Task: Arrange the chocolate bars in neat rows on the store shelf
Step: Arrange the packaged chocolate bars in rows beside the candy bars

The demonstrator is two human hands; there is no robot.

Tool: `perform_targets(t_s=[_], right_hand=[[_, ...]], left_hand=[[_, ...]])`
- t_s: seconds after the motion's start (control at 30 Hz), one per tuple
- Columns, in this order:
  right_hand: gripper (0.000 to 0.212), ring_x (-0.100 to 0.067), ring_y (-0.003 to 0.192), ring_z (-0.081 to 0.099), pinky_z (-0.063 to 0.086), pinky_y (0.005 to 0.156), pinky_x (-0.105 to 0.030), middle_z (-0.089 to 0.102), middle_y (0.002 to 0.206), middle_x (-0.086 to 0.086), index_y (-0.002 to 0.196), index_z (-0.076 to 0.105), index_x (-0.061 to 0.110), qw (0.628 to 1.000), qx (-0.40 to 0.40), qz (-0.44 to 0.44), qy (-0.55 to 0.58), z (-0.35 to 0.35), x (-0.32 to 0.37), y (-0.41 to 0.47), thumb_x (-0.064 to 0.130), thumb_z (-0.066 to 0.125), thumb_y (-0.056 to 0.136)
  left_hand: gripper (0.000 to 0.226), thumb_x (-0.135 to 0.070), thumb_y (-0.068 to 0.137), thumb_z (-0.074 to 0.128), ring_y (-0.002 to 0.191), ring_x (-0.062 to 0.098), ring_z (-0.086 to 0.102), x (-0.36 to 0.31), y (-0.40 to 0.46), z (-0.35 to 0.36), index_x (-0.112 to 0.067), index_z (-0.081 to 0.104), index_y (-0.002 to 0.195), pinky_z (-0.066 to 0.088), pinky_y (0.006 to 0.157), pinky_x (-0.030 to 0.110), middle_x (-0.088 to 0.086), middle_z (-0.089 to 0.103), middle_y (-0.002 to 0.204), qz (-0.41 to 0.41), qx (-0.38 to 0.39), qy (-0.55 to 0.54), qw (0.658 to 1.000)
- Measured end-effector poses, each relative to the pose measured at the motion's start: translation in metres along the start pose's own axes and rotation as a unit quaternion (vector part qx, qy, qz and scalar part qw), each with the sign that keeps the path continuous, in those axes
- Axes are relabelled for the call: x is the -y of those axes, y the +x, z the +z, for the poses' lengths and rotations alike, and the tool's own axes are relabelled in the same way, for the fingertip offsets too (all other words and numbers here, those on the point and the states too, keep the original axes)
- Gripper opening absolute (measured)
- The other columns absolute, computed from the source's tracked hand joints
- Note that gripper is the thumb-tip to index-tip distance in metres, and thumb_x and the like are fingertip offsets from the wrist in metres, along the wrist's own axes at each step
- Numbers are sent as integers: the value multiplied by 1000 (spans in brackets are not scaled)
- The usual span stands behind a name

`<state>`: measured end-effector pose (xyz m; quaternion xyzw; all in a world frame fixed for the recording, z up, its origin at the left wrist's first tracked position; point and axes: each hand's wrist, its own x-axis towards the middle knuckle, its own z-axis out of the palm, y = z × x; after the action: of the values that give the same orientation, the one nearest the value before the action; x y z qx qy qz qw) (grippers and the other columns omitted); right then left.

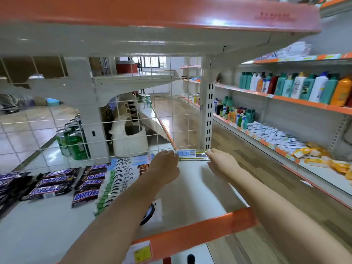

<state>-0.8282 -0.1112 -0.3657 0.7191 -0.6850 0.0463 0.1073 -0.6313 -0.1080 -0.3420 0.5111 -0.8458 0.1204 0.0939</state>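
At the centre of the frame, the left hand [167, 164] and right hand [219, 162] each hold one end of a flat white-and-green wrapped chocolate bar [193, 154] against the white wire grid [133, 119] at the back of the pale shelf [190, 187]. Left of them lie a column of white-wrapped bars [122, 178] and rows of dark Snickers bars [57, 183]. Coloured plastic bottles [297, 88] fill the orange-edged shelves at the upper right.

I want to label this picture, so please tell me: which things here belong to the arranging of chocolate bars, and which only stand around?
Belong to the job:
- bar at the back of the shelf, held between left hand and right hand
- white bars in a row
- Snickers bars

Only around:
- green cans
- white baskets
- bottles on the far shelves
- white packets
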Motion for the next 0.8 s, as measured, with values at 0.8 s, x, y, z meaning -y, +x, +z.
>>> perform_targets(t_s=[0.8], right_hand=[[35, -32, 115, 49, 44, 89, -38, 46, 127, -17, 130, 36, -1, 988, 30, -87, -124, 26, 14, 65, 5, 34, 96]], left_hand=[[32, -27, 94, 43, 100, 19, 51, 36, 27, 24, -8, 54, 117, 42, 86, 27, 6, 58, 110, 24, -40, -14, 999]])
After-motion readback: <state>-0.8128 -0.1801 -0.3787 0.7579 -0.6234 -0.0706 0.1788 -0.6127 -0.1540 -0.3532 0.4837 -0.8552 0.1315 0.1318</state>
